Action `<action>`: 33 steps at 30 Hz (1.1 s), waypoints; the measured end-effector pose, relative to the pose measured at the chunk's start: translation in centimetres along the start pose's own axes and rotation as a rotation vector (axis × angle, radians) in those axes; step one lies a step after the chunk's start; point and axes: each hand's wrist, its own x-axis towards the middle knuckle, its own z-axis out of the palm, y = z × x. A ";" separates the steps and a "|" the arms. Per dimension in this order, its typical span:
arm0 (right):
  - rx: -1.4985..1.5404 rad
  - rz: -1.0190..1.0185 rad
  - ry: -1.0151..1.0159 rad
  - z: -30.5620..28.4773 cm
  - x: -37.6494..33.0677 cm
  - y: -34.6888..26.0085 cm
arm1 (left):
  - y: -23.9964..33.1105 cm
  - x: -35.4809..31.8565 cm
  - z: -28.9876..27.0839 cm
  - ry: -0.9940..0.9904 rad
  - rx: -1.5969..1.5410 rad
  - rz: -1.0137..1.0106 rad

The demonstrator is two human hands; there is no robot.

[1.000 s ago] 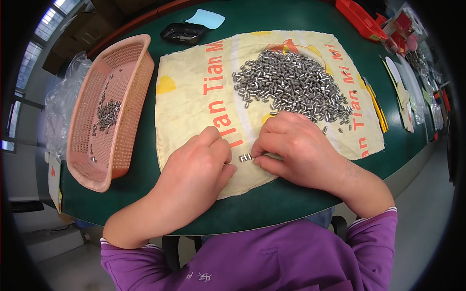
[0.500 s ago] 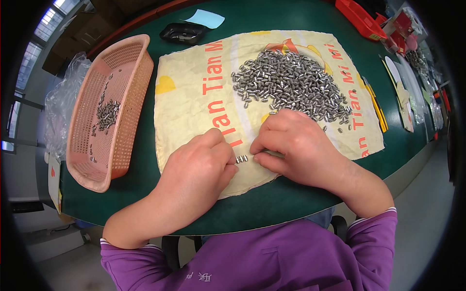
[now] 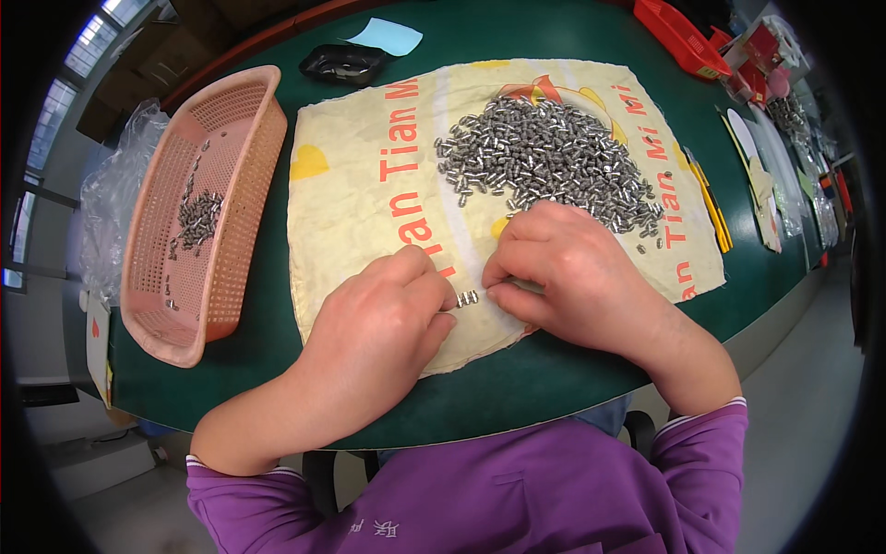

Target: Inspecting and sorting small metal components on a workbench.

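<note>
My left hand (image 3: 383, 319) and right hand (image 3: 563, 272) pinch a short row of metal pins (image 3: 468, 298) between fingertips, just above the cloth (image 3: 369, 185), as half a second ago. The pin heap (image 3: 549, 162) touches my right knuckles; bare cloth lies left. Both hands curl knuckles-up, wrists near the table (image 3: 277, 305) edge.

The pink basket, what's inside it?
Inside the pink basket lies a small heap of little silver metal pieces, with a few loose ones scattered along its holed bottom. The near wall hides part of the bottom, so any pieces there cannot be seen.
</note>
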 end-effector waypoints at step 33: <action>0.102 0.064 -0.069 0.9 -0.5 -0.3 | -0.5 0.6 1.7 -0.011 -0.207 -0.131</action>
